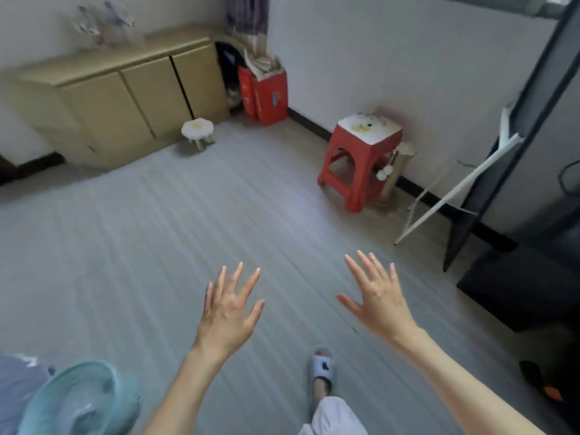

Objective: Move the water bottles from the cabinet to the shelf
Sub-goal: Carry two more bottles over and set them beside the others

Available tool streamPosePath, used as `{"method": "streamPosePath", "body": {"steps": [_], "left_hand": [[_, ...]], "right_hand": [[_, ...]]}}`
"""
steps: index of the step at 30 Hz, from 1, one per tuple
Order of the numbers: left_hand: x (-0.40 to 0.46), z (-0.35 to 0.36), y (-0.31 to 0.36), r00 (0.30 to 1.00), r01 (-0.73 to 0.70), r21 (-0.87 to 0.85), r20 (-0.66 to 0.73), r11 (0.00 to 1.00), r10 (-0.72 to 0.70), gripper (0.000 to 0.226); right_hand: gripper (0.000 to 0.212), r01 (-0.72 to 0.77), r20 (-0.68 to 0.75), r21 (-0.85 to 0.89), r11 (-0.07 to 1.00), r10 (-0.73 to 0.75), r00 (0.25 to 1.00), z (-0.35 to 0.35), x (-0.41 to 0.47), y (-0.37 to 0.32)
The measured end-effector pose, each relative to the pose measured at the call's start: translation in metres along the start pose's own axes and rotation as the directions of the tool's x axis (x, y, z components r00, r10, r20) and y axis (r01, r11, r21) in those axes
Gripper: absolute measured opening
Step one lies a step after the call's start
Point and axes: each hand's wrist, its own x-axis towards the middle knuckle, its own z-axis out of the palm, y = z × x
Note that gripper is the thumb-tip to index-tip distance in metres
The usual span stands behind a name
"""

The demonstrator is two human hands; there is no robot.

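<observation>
A low beige cabinet (125,89) with three closed doors stands against the far left wall. On its top, at the left, blurred clear water bottles (103,25) with coloured labels stand together. My left hand (227,306) and my right hand (375,296) are both stretched out over the grey floor, fingers spread, holding nothing. Both hands are far from the cabinet. A dark metal shelf frame (508,142) rises along the right edge.
A red plastic stool (361,158) stands by the right wall, a small white stool (197,131) in front of the cabinet, a red box (266,95) in the corner. A teal fan (81,400) is at lower left. A dark box (521,284) sits at right.
</observation>
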Motion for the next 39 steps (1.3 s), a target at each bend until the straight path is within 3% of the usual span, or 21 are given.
{"method": "streamPosePath", "body": {"steps": [4,11,21,31,39], "left_hand": [[0.061,-0.01,-0.042,0.994,0.101,0.007,-0.05,0.995,-0.101,0.064],[0.174,-0.05,-0.112,0.958,0.246,-0.017,-0.149,0.969,-0.245,0.068],[0.305,-0.109,-0.249,0.854,0.455,-0.054,-0.257,0.889,-0.452,0.067],[0.482,-0.189,-0.421,0.849,0.404,-0.077,-0.339,0.912,-0.405,0.071],[0.613,-0.222,-0.519,0.89,0.367,-0.054,-0.269,0.929,-0.368,0.073]], "right_hand": [[0.07,0.099,0.059,0.0,0.995,-0.099,0.993,0.008,0.097,-0.026],[0.076,0.233,0.017,0.036,0.972,-0.233,0.972,-0.015,0.277,-0.077],[0.075,0.486,0.021,0.015,0.874,-0.486,0.873,-0.004,0.498,-0.194],[0.075,0.517,0.017,-0.029,0.856,-0.516,0.856,0.008,0.713,-0.334],[0.074,0.487,0.019,-0.037,0.873,-0.487,0.873,0.013,0.862,-0.402]]}}
